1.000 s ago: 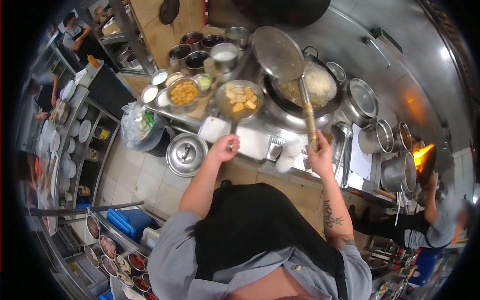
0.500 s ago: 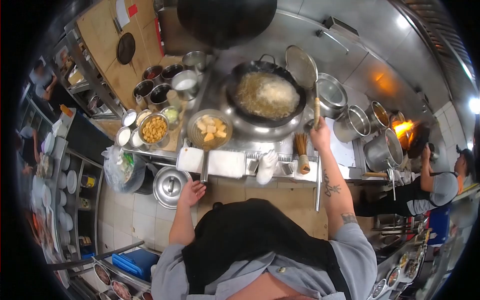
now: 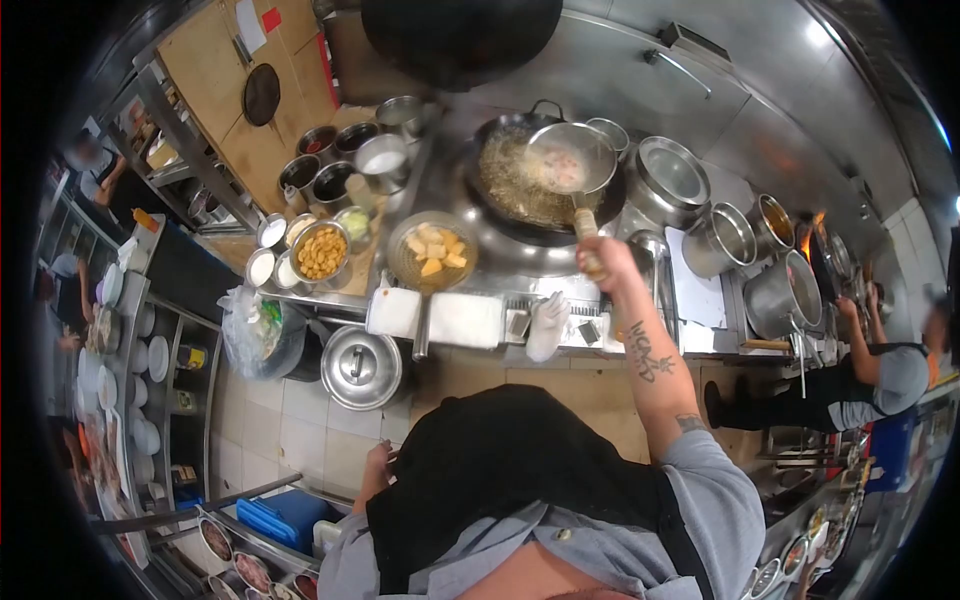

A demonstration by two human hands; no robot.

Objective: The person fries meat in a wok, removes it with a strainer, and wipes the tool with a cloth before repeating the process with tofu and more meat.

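Observation:
My right hand [image 3: 608, 262] is closed around the wooden handle of a mesh strainer [image 3: 600, 150]. Pale, pinkish food lies in the strainer, which is held over the right part of a black wok [image 3: 488, 205]. Bubbling oil [image 3: 505, 160] shows in the wok. My left hand [image 3: 378, 464] hangs low beside the black apron, apart from the counter; its fingers are mostly hidden. A perforated ladle [image 3: 402, 262] with yellowish chunks rests on the counter to the left of the wok, its handle pointing towards me.
Left of the stove stand sauce pots [image 3: 383, 165] and a bowl of browned pieces [image 3: 320, 252]. A lidded pot [image 3: 362, 368] is on the floor. Metal pots [image 3: 720, 240] stand to the right. A co-worker [image 3: 880, 375] is at a flaming burner at far right.
My right hand has moved left and swung the strainer from the wok's right edge over the oil; food now shows in it. My left hand has dropped back towards my body from the ladle's handle.

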